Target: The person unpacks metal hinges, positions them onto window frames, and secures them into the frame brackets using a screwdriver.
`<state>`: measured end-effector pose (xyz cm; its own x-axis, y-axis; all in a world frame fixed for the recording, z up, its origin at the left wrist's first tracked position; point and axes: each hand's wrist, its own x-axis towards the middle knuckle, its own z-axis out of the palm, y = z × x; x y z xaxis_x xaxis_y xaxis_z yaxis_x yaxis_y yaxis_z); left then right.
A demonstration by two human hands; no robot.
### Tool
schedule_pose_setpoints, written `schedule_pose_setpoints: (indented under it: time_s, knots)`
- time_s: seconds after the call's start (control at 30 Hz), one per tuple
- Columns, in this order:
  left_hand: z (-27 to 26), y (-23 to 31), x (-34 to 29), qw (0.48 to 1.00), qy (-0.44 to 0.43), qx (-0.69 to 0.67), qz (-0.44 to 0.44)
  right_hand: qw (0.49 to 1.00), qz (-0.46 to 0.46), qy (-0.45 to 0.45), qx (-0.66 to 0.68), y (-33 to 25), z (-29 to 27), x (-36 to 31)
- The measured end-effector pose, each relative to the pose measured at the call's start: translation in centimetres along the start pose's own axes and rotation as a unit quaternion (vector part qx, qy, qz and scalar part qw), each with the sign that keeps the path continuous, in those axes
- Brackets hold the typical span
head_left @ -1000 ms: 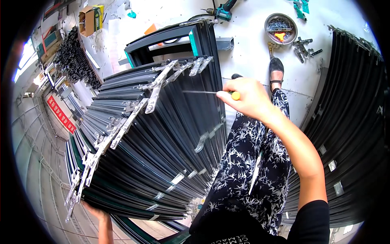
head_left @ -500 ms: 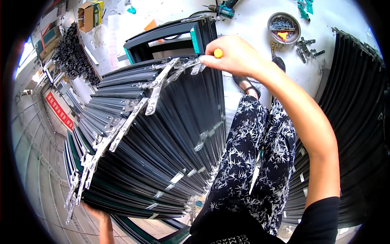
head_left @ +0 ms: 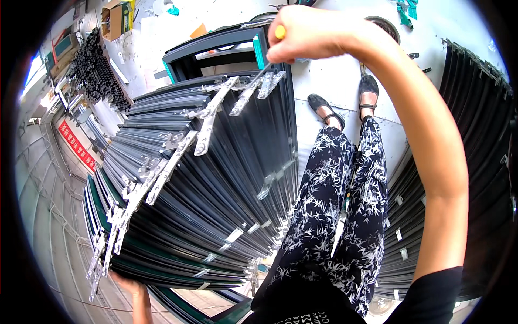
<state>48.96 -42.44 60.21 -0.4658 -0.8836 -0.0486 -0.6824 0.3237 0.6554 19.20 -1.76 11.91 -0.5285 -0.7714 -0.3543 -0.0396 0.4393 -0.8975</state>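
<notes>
My right hand (head_left: pixel 307 35) is closed around a screwdriver, whose yellow handle end (head_left: pixel 280 32) shows above the fist. Its thin metal shaft (head_left: pixel 264 69) slants down to a silver hinge arm (head_left: pixel 245 100) at the top of a dark window frame. Beside it sits a shorter metal hinge piece (head_left: pixel 266 85). The dark frames (head_left: pixel 216 189) stand tightly packed in a fanned row, with more silver hinge arms (head_left: pixel 172 162) along their upper edges. My left hand (head_left: pixel 127 283) touches the near left end of the row from below; its fingers are hidden behind the frames.
A second row of dark frames (head_left: pixel 469 135) stands to the right. On the floor lie a metal bowl (head_left: pixel 391 28), partly behind my forearm, and green scraps (head_left: pixel 404 13). A cardboard box (head_left: pixel 113 21) and a pile of black profiles (head_left: pixel 97 75) are at the far left.
My right hand has risen away from me with the screwdriver, now covering most of the power drill and the bowl. The hinge arm beneath it has swung out. My left hand stays put.
</notes>
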Motion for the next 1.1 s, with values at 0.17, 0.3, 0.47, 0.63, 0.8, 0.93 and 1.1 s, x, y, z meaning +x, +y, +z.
schedule_pose_setpoints:
  time_s: [0.17,0.3,0.47,0.63,0.8,0.93,1.1]
  knots:
    - [2.8,0.5,-1.5,0.999,0.044,-0.014,-0.01,0.988,-0.017,0.142,-0.054,1.2,1.0,-5.5]
    - [2.9,0.8,-2.0,0.998,0.065,-0.005,-0.01,0.982,0.12,0.11,0.099,2.0,5.3,-11.6]
    - [2.2,0.4,-1.0,0.999,0.009,0.038,0.013,0.96,-0.015,0.221,0.173,2.6,13.5,-11.2]
    - [4.9,1.1,-2.7,0.998,0.057,0.012,0.023,0.93,-0.108,0.325,0.13,2.5,15.4,-7.5]
    - [6.1,1.6,-3.4,0.995,0.088,0.015,0.036,0.929,-0.106,0.339,0.103,1.8,16.5,-8.0]
    - [5.5,1.4,-3.0,0.996,0.078,0.014,0.04,0.919,-0.089,0.366,0.12,1.4,17.9,-8.3]
    - [3.6,0.9,-2.0,0.995,0.037,0.052,0.078,0.919,-0.092,0.367,0.111,1.4,17.7,-8.0]
